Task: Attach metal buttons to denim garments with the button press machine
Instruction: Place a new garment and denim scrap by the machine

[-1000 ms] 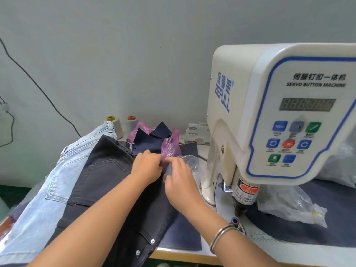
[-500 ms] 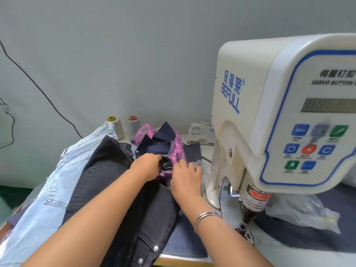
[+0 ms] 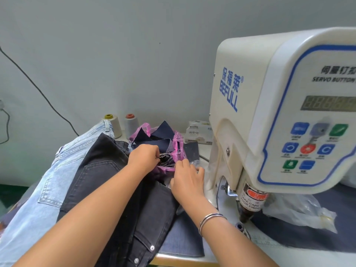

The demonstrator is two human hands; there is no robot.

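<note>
Left hand (image 3: 143, 158) pinches into pink bag (image 3: 178, 149) of denim scraps, right hand (image 3: 187, 182) flat, fingers relaxed, steadying clear bag; dig gently, avoid spilling.

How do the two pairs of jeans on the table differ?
The light blue jeans lie at the far left, partly covered; the black jeans lie on top of them, nearer the button machine. Metal buttons show on the black jeans, none on the light blue jeans. Both are denim, lying flat.
</note>
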